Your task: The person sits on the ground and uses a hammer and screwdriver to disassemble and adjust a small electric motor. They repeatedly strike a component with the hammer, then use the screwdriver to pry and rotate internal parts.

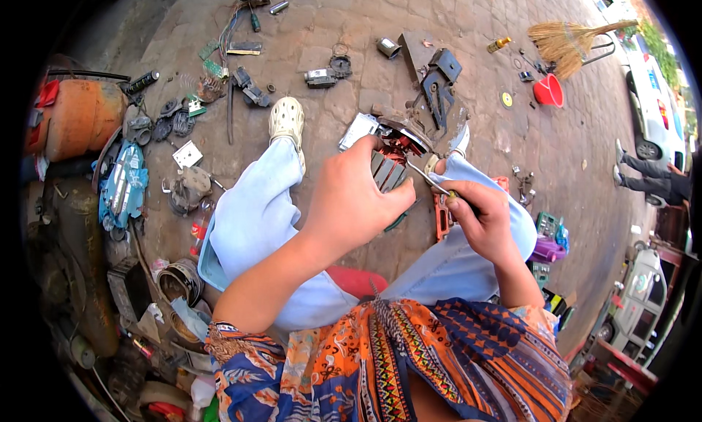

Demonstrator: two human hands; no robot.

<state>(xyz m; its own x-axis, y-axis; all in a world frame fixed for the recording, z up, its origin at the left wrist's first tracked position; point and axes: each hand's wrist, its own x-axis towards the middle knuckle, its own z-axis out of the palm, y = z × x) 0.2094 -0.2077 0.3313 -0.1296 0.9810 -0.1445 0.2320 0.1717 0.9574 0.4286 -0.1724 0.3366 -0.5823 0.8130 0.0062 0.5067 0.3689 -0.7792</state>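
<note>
My left hand is closed round a motor core with grey laminated metal and reddish copper windings, held up between my knees. A dark round end part sits at the far side of the core; whether it is joined to it I cannot tell. Closed on a screwdriver, my right hand points its thin metal shaft at the windings from the right. The tip is close to the copper, and I cannot tell whether it touches. My fingers hide most of the screwdriver's handle.
Beyond my feet, a black metal bracket, a small motor and circuit boards lie on brick paving. An orange tank and scrap crowd the left. A red bucket and straw broom are far right; a person stands beyond.
</note>
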